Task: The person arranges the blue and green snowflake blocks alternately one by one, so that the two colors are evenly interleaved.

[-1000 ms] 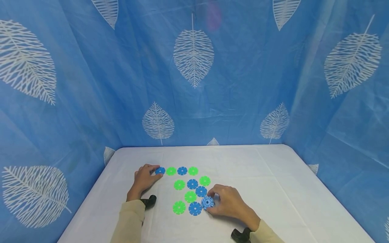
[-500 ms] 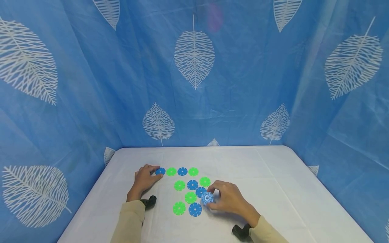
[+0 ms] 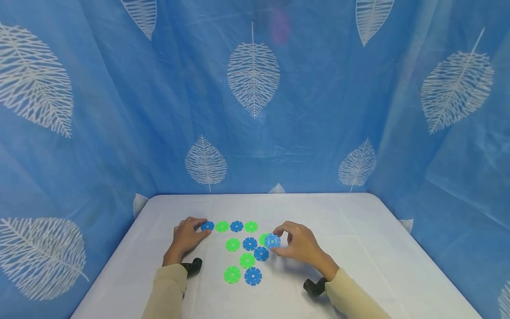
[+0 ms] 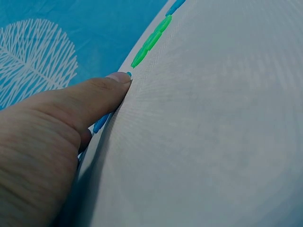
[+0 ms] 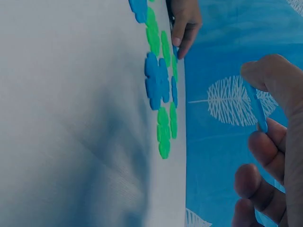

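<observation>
My right hand (image 3: 300, 243) pinches a light-catching blue interlocking disc (image 3: 272, 240) by its edge, between thumb and fingertips. In the right wrist view that disc (image 5: 257, 109) is seen edge-on, raised off the table. From the head it overlaps a green disc (image 3: 262, 239). My left hand (image 3: 186, 237) rests on the table, thumb and forefinger closed about another blue disc (image 3: 207, 226) at the left end of the far row. The left wrist view shows the thumb (image 4: 106, 92) at this disc's edge, with most of the disc hidden.
Along the far row lie a green disc (image 3: 222, 227), a blue disc (image 3: 237, 226) and another green disc (image 3: 251, 227). Several more green and blue discs lie nearer, including a blue disc (image 3: 253, 276) at the front. Blue leaf-print curtains (image 3: 255, 155) surround the white table (image 3: 338, 221).
My right hand has carried its blue disc up and away from beside the front blue disc, to over the right-hand green disc. The left hand stays by its disc.
</observation>
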A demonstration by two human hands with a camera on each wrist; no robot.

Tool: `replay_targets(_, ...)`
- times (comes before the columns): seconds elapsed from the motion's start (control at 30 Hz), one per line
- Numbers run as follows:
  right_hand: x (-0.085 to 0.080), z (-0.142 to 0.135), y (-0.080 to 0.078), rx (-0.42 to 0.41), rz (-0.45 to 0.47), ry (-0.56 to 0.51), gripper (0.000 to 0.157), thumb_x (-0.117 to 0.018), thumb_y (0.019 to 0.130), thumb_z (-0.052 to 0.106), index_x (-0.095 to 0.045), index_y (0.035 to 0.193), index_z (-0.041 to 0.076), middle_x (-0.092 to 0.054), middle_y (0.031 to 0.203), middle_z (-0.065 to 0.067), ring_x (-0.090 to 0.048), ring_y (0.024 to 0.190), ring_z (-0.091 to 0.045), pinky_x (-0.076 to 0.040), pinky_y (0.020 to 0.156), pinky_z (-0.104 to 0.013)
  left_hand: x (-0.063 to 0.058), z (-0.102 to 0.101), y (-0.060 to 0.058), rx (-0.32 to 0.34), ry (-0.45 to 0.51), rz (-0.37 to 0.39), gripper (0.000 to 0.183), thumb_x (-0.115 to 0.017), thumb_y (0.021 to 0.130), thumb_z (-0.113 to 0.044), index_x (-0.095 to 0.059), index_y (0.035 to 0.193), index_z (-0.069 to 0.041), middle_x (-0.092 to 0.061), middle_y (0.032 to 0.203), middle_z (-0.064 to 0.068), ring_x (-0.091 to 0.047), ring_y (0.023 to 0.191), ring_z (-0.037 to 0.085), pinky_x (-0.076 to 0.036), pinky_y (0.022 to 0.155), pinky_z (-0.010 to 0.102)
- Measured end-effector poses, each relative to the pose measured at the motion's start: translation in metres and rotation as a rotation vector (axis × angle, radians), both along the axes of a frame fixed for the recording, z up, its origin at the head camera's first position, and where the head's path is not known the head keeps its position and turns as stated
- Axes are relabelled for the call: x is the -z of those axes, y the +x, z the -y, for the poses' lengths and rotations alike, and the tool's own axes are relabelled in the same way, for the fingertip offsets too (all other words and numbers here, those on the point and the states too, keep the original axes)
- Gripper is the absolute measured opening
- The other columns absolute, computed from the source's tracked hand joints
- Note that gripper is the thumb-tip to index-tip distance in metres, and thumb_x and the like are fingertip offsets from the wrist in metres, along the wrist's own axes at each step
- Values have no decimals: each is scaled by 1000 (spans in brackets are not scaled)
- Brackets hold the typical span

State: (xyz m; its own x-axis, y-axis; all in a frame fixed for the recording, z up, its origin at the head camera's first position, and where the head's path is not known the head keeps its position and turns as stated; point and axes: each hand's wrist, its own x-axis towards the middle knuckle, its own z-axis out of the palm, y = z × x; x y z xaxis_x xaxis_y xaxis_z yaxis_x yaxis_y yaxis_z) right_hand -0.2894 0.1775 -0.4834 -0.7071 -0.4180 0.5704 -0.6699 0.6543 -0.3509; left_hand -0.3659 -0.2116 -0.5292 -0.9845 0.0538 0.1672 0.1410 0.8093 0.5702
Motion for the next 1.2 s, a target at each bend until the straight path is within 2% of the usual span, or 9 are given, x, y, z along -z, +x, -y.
replay_targets(0.13, -4, 0, -8, 37, 12, -29, 39, -91, 68, 38, -74, 99, 23, -66, 87, 13, -46, 59, 3, -41, 54, -17, -1, 1, 0, 3, -4, 0, 53, -75, 86, -44, -67, 132, -18, -62, 127, 13, -53, 119, 33, -33, 93, 52)
replay_targets(0.37, -11, 4, -25, 69, 53, -190, 37, -92, 69, 32, -75, 100, 21, -67, 86, 8, -48, 55, 1, -44, 53, -20, -1, 2, -1, 0, -8, -8, 53, -76, 86, -45, -67, 132, -18, -62, 126, 13, -53, 119, 34, -33, 93, 51)
replay_targets(0.53, -12, 7, -31, 95, 77, -241, 35, -90, 72, 31, -75, 101, 20, -66, 85, 6, -49, 57, -1, -44, 55, -21, 1, 1, -2, 0, -11, 4, 54, -75, 86, -46, -67, 133, -19, -61, 128, 14, -53, 120, 35, -33, 95, 52)
replay_targets(0.83, -2, 14, -44, 144, 129, -271, 37, -88, 75, 35, -74, 105, 20, -69, 90, -11, -51, 58, -6, -44, 56, -23, 3, 2, -4, -11, -22, -5, 53, -75, 86, -46, -67, 132, -20, -62, 127, 12, -53, 120, 34, -33, 94, 52)
replay_targets(1.03, 8, 17, -54, 191, 164, -289, 38, -88, 75, 36, -74, 107, 20, -69, 90, -10, -53, 57, -8, -43, 54, -23, 2, 1, -4, -9, -23, -7, 53, -75, 86, -45, -67, 132, -20, -62, 128, 12, -53, 121, 33, -33, 94, 51)
replay_targets(1.2, 16, 20, -60, 226, 200, -338, 37, -88, 75, 36, -74, 106, 20, -68, 88, -3, -52, 54, -6, -44, 55, -23, 3, 1, -5, -17, -23, 2, 53, -75, 86, -46, -67, 133, -21, -62, 128, 11, -53, 121, 32, -33, 95, 51)
